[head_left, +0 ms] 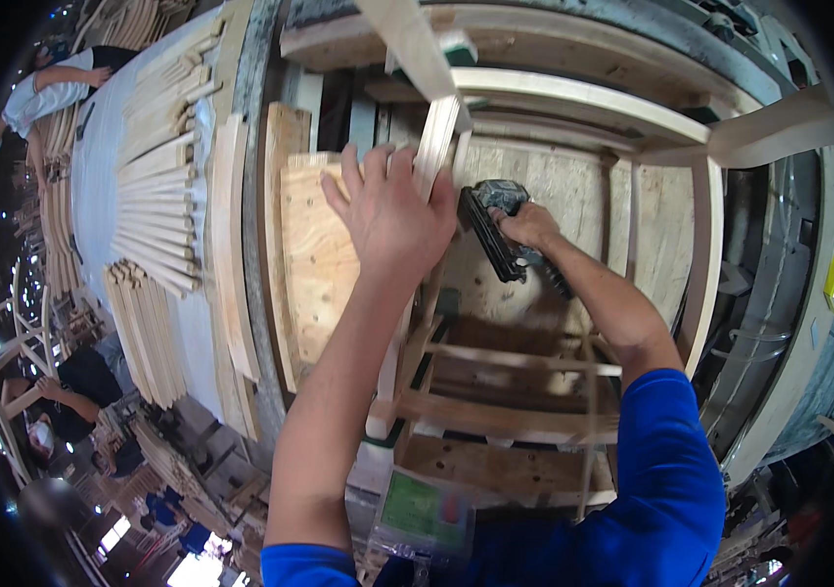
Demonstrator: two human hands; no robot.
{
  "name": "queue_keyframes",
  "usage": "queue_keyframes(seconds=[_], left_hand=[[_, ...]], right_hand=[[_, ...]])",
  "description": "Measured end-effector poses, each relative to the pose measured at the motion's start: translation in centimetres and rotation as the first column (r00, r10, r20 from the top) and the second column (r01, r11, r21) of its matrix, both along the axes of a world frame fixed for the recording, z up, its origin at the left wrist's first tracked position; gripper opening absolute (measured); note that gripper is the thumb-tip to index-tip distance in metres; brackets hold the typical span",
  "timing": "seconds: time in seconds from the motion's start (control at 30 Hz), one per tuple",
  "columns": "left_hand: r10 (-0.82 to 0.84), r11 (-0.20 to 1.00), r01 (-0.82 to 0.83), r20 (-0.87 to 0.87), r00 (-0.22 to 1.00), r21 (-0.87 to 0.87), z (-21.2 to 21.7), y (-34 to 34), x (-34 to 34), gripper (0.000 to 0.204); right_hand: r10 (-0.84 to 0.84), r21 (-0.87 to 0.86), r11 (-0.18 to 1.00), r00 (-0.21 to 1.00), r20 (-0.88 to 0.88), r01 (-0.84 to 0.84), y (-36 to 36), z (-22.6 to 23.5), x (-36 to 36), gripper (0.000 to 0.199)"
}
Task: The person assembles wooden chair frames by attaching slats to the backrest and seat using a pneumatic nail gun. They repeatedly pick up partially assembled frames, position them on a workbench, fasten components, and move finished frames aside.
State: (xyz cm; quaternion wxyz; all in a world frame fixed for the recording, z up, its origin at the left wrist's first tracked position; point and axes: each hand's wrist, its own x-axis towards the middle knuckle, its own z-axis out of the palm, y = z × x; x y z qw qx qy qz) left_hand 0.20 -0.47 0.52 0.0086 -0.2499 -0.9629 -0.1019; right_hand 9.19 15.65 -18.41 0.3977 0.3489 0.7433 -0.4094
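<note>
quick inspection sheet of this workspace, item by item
surface: plywood panel on a work stand, partly covered by a wooden frame.
job's things: pale wooden slat, upright against the frame; dark nail gun next to it.
clutter: rows of wooden sticks stacked on the table at left; a green box near the lower edge.
grippers: left hand pressed on the slat; right hand wrapped around the nail gun.
cables: nothing seen.
surroundings: other people at work on the left; more wooden frames there.

Cut wooden slats (pixel 157 210) lie stacked on the bench, near two other workers (pixel 79 386).
</note>
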Motion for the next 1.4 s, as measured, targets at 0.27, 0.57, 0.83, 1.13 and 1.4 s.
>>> queue_keyframes(seconds=[0.27, 0.57, 0.83, 1.13, 1.4], left_hand=[[-0.046, 0.999, 0.045, -0.032, 0.998, -0.014, 0.0, 0.4, -0.2, 0.046], [-0.046, 0.998, 0.044, -0.053, 0.998, -0.036, -0.5, -0.1, -0.3, 0.045], [-0.034, 0.998, 0.031, -0.04, 0.999, -0.062, 0.1, 0.7, -0.2, 0.044], [0.005, 0.994, -0.003, 0.025, 1.0, -0.106, 0.9, 0.9, 0.2, 0.044], [0.009, 0.995, -0.007, 0.023, 1.0, -0.096, 0.8, 0.9, 0.3, 0.047]], right_hand=[[0.597, 0.173, 0.798, 0.719, -0.356, -0.577, -6.5, 0.3, 3.8, 0.06], [0.688, 0.158, 0.706, 0.615, -0.385, -0.691, -8.7, -0.5, 4.3, 0.055], [0.595, 0.069, 0.799, 0.769, -0.233, -0.597, -7.8, -0.5, 4.8, 0.051], [-0.665, -0.576, 0.423, 0.672, 0.327, 0.699, 2.4, -2.8, 11.3, 0.047], [-0.793, -0.596, -0.457, 0.002, 0.609, 0.66, 8.3, -5.4, 10.4, 0.074]])
